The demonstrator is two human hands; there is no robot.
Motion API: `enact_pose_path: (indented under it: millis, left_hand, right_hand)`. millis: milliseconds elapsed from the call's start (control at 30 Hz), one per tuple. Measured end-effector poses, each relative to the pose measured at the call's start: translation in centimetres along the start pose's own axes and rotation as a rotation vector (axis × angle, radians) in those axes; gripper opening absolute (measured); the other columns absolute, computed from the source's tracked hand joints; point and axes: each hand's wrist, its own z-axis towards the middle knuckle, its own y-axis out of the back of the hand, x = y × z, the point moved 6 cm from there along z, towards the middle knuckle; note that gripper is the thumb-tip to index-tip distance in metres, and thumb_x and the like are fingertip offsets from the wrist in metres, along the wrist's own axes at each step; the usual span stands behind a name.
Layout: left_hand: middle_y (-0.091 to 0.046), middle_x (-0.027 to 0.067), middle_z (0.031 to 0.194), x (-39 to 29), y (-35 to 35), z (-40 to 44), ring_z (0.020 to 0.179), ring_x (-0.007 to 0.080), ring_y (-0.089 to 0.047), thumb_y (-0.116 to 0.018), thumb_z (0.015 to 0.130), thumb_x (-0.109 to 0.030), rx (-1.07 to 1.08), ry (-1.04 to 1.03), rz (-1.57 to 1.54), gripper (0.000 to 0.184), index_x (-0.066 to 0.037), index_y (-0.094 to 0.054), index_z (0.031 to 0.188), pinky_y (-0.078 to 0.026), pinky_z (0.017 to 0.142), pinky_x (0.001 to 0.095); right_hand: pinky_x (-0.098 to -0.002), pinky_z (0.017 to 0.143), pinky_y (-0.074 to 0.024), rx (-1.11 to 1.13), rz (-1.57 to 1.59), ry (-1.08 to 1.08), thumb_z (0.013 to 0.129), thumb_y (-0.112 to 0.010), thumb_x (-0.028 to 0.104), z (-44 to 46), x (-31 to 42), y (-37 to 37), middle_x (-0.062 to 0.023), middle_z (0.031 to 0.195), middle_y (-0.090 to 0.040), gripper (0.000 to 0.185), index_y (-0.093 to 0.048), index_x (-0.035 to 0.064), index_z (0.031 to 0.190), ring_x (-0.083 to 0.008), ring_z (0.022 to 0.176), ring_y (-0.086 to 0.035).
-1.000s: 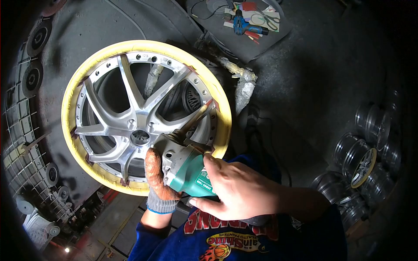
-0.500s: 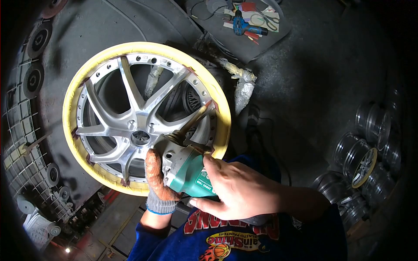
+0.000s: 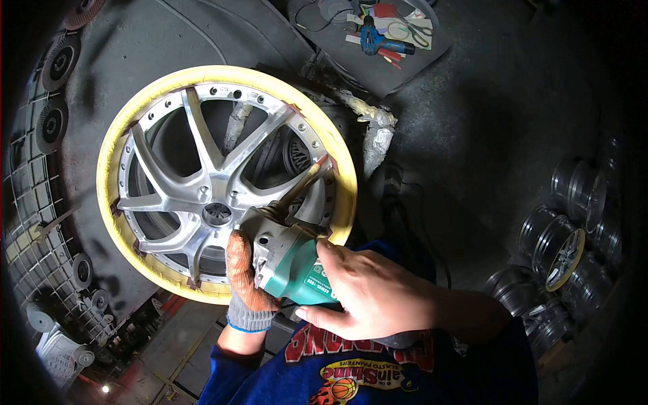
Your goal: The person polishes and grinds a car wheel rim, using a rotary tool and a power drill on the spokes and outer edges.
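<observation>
A silver multi-spoke car wheel (image 3: 210, 152) lies face up, its outer lip wrapped in yellow tape (image 3: 111, 155). Small dark reddish patches mark the spoke ends. A green and grey angle grinder (image 3: 304, 270) is held over the wheel's lower right, its head beside the centre hole. What is mounted under the head is hidden. My left hand (image 3: 248, 280), in an orange and grey work glove, grips the head from the left. My bare right hand (image 3: 378, 290) is wrapped around the green body, thumb toward me.
A blue cordless drill (image 3: 378, 42) and scissors (image 3: 420, 32) lie on a surface at the back. Several wheels (image 3: 560, 236) are stacked at right. A wire rack (image 3: 50, 196) with abrasive discs (image 3: 52, 125) stands at left. A foil-wrapped piece (image 3: 379, 138) juts out beside the wheel.
The grinder's head has shifted very slightly away from me, both hands keeping their hold. The wheel stays in place.
</observation>
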Motion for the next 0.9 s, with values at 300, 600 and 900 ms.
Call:
enact_pose_path:
  millis: [300,600,900]
  left_hand:
    - [-0.058,0.0166,0.129,-0.3,-1.8,-0.1,0.118,0.0246,-0.056,-0.042,0.102,-0.037,0.148,0.052,-0.126,0.049,0.000,-0.049,0.135,-0.043,0.105,0.0395]
    - [-0.060,0.0145,0.126,-0.7,-1.4,0.2,0.115,0.0223,-0.058,-0.035,0.104,-0.042,0.067,-0.045,0.102,0.054,0.002,-0.053,0.129,-0.045,0.102,0.0382]
    - [-0.058,0.0145,0.127,0.7,1.6,-0.4,0.113,0.0255,-0.060,-0.052,0.094,-0.049,-0.114,0.076,0.121,0.063,-0.002,-0.047,0.136,-0.049,0.098,0.0417]
  right_hand:
    - [-0.0389,0.063,-0.0543,0.037,0.061,-0.023,0.087,-0.069,0.034,-0.2,0.1,0.1,-0.0301,0.084,-0.059,0.067,-0.040,-0.0207,0.112,-0.0372,0.068,-0.066]
    - [-0.0392,0.064,-0.0545,0.001,0.088,0.001,0.086,-0.070,0.033,-0.2,-0.3,0.2,-0.0308,0.086,-0.059,0.065,-0.041,-0.0198,0.112,-0.0374,0.070,-0.067]
    - [-0.0414,0.068,-0.0541,0.063,0.084,-0.047,0.087,-0.069,0.034,-0.4,-0.2,0.1,-0.0309,0.085,-0.059,0.066,-0.041,-0.0201,0.111,-0.0392,0.075,-0.067]
